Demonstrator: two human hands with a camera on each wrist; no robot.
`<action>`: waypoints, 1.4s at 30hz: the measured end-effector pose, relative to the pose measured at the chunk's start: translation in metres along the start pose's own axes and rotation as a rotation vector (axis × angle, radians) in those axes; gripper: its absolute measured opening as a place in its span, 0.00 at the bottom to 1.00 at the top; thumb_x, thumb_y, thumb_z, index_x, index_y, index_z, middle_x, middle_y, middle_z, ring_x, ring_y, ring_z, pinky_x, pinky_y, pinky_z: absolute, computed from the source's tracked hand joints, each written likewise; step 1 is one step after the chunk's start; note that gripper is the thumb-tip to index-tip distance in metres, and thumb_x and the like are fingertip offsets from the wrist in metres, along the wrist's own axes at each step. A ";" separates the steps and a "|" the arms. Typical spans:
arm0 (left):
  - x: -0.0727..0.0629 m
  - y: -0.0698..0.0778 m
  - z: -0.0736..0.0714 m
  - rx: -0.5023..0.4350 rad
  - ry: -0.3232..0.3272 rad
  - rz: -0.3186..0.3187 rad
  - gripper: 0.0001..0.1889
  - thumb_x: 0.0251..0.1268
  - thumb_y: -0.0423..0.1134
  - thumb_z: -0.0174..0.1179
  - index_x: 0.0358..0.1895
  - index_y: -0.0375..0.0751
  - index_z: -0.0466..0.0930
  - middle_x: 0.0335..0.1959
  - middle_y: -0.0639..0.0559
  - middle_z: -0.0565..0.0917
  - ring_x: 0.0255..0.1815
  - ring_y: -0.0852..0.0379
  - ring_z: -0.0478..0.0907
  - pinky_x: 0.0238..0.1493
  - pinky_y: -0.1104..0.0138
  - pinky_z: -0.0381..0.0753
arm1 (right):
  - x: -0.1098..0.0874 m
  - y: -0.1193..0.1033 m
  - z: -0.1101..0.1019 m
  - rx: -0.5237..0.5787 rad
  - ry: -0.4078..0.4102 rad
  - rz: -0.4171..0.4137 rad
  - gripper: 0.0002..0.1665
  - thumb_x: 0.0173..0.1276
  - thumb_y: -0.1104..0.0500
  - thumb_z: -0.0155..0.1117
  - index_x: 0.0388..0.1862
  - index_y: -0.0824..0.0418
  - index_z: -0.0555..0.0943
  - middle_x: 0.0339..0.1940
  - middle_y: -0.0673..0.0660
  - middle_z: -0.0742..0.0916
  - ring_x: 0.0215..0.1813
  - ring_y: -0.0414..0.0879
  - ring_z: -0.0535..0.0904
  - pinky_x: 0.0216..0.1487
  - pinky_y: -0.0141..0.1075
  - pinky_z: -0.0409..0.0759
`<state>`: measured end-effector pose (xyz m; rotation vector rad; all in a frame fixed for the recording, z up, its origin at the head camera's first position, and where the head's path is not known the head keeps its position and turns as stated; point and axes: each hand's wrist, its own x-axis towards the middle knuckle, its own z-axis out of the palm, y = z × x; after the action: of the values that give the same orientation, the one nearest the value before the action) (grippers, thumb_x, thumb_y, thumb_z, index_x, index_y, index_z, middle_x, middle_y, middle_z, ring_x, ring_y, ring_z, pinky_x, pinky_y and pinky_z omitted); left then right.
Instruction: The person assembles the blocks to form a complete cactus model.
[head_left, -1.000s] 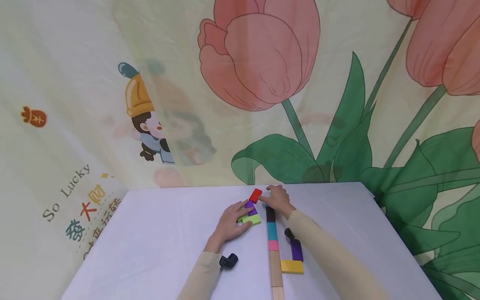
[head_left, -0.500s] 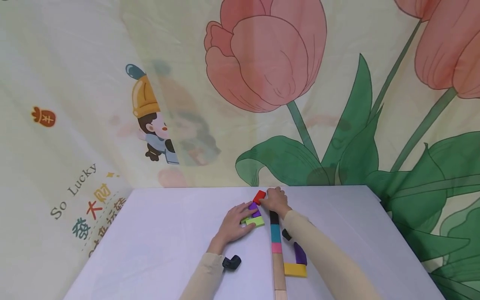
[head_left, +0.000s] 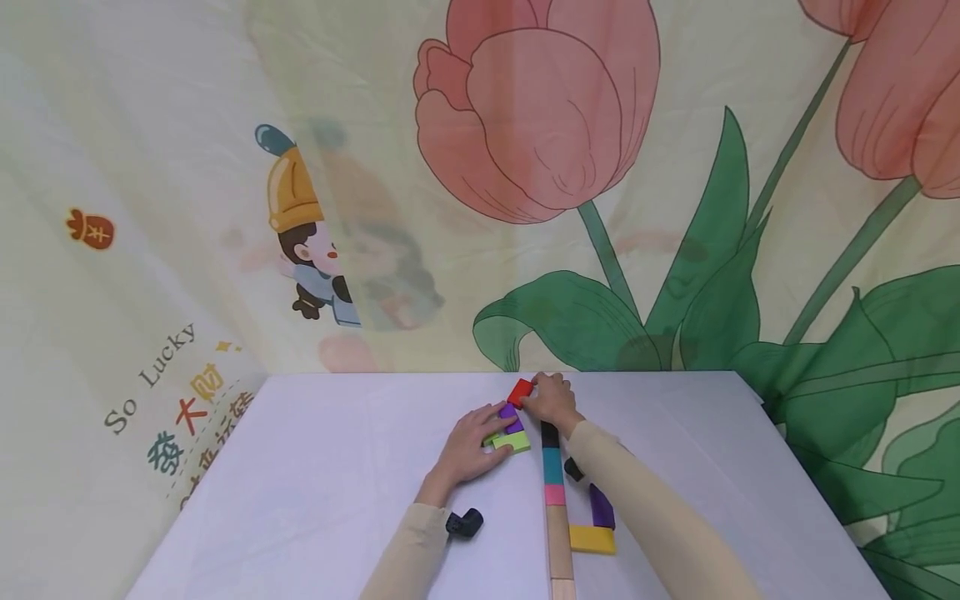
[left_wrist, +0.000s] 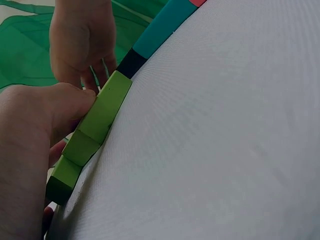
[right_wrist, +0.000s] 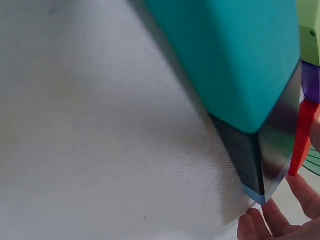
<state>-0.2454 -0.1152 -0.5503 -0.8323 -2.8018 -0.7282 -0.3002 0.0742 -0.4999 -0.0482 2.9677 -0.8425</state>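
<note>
- One left hand (head_left: 463, 446), mine: thumb and fingers bent around light-green blocks (head_left: 513, 442) and purple block (head_left: 515, 427), likely steadying them.
- Red block (head_left: 520, 392), just beyond: pinched by my right hand (head_left: 551, 398), seemingly to guide it.
- Block row (head_left: 552, 467): near end cut off.
- Violet block (head_left: 602, 508): part hidden by my sleeve (head_left: 652, 508).

The plain teal block (head_left: 552, 466) meets a black block (head_left: 550, 434) on its far side and a pink block (head_left: 554, 495) on its near side, with a tan block (head_left: 558, 542) past the pink. Left of the teal block are lime-green blocks (head_left: 513, 442) and a purple block (head_left: 507, 411); beyond it, a red block (head_left: 521, 392). Nearer and right of it are yellow (head_left: 592, 539) and dark purple (head_left: 602, 510) blocks. Behind it, a cream backdrop (head_left: 375, 50) carries pink tulips (head_left: 540, 125).
</note>
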 end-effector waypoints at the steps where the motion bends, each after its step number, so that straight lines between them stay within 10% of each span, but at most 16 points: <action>1: 0.000 0.000 0.000 0.004 -0.004 -0.003 0.28 0.64 0.57 0.55 0.68 0.57 0.75 0.74 0.53 0.66 0.75 0.48 0.61 0.72 0.48 0.60 | 0.000 0.000 0.000 0.006 0.007 -0.001 0.28 0.64 0.51 0.67 0.55 0.70 0.76 0.50 0.69 0.78 0.51 0.61 0.72 0.53 0.54 0.75; 22: -0.001 0.000 0.001 0.017 0.018 0.019 0.27 0.65 0.57 0.55 0.67 0.56 0.76 0.73 0.52 0.68 0.74 0.47 0.62 0.71 0.47 0.62 | 0.001 -0.002 0.001 0.359 0.237 -0.076 0.11 0.65 0.62 0.63 0.45 0.66 0.78 0.37 0.62 0.85 0.38 0.54 0.82 0.40 0.44 0.85; 31: 0.000 0.001 -0.001 0.013 -0.003 0.005 0.28 0.65 0.57 0.54 0.68 0.57 0.75 0.74 0.53 0.66 0.74 0.48 0.61 0.72 0.48 0.60 | -0.010 -0.001 -0.034 0.448 0.176 -0.120 0.13 0.66 0.66 0.64 0.49 0.68 0.80 0.44 0.65 0.84 0.46 0.58 0.81 0.42 0.45 0.86; 42: 0.000 -0.001 0.001 0.014 0.003 0.009 0.28 0.65 0.57 0.55 0.68 0.56 0.74 0.75 0.53 0.65 0.75 0.47 0.60 0.73 0.48 0.58 | -0.040 0.061 -0.059 0.442 0.065 -0.140 0.10 0.62 0.68 0.67 0.43 0.69 0.84 0.38 0.61 0.86 0.42 0.54 0.81 0.35 0.37 0.83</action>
<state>-0.2458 -0.1158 -0.5513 -0.8401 -2.7959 -0.7068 -0.2651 0.1589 -0.4796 -0.2133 2.7832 -1.5222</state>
